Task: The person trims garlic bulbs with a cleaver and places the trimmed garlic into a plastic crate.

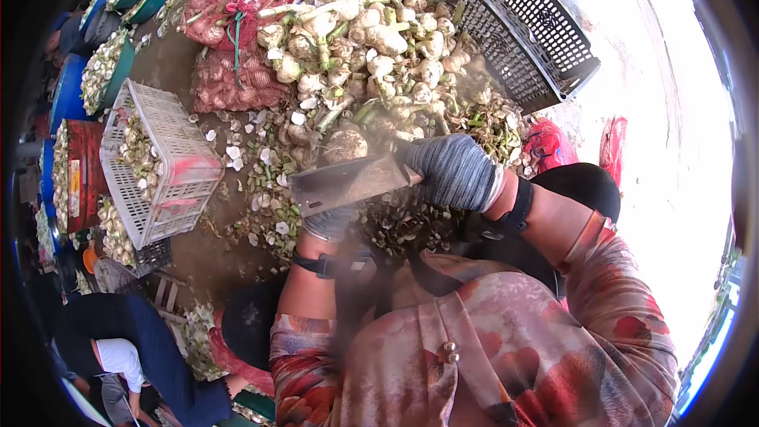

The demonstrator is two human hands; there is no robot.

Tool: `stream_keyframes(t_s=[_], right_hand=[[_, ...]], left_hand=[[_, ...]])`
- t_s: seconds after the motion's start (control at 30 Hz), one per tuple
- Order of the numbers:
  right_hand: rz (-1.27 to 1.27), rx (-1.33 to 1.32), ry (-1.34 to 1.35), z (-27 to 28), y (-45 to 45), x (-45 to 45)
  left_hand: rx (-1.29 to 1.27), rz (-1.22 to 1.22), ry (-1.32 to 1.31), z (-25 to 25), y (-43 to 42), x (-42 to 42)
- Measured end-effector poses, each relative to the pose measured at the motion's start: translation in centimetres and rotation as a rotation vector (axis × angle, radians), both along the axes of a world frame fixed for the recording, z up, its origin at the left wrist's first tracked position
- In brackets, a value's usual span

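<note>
Two hands mid-frame, both gloved. Right hand: fingers curled closed about the handle end of a cleaver. Left hand: below the blade at frame centre-left; its fingers are hidden behind the steel, so spread or pinching, cannot tell.

Cleaver sits just left of centre, broad face to the viewer, brown smears towards the handle. Long axis runs nearly level across the frame, blade end pointing left and slightly down.

Right forearm slants up and leftward from the floral shirt, dark band at the wrist. Left forearm rises nearly straight up, also banded.

Just past the blade's upper edge: one large garlic bulb; whether the left hand grips it, cannot tell. Peelings litter the ground left of the blade. Farther, upper centre: heap of stemmed garlic. Pink net sack left of it, black crate upper right. White crate tilts at left; another person bends at lower left.
</note>
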State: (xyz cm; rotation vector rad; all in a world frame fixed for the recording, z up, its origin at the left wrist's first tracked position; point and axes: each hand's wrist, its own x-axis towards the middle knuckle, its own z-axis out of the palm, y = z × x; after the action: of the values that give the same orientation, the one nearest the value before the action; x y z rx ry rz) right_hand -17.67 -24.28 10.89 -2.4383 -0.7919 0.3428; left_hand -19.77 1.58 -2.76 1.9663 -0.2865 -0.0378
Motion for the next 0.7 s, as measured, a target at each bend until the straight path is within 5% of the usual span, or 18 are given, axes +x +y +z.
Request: stream_keyframes(t_s=[0.17, 0.27, 0.37, 0.47, 0.53, 0.57, 0.6, 0.67, 0.7], right_hand=[[0.041, 0.002, -0.040, -0.8, 0.4, 0.1], [0.021, -0.041, -0.035, -1.7, 0.6, -0.3], [0.019, -0.082, -0.039, -3.9, 0.2, 0.2], [-0.006, -0.152, -0.070, -6.3, -1.0, 1.9], [-0.342, -0.333, 0.257, -11.0, -4.6, 5.2], [-0.422, -0.231, 0.180, -9.6, -3.6, 4.6], [-0.464, -0.154, 0.091, -7.5, -3.0, 3.9], [-0.277, 0.015, -0.009, -3.5, -0.9, 1.4], [-0.162, -0.010, -0.046, -2.3, -0.3, 0.9]], left_hand=[[0.247, -0.016, -0.138, 0.7, -0.2, -1.2], [-0.030, 0.010, 0.128, 2.6, -0.8, -2.0], [0.118, -0.066, 0.114, 3.7, -1.1, -1.7], [0.277, -0.160, -0.292, 2.7, -1.0, -1.6], [0.202, -0.013, -0.048, 9.4, -3.3, -1.9], [-0.073, -0.019, 0.124, 11.9, -3.7, -1.9], [-0.088, 0.014, 0.110, 11.8, -3.6, -1.7], [-0.513, 0.138, 0.486, 11.2, -3.5, -1.0], [-0.467, 0.132, 0.427, 10.2, -3.5, -0.7]])
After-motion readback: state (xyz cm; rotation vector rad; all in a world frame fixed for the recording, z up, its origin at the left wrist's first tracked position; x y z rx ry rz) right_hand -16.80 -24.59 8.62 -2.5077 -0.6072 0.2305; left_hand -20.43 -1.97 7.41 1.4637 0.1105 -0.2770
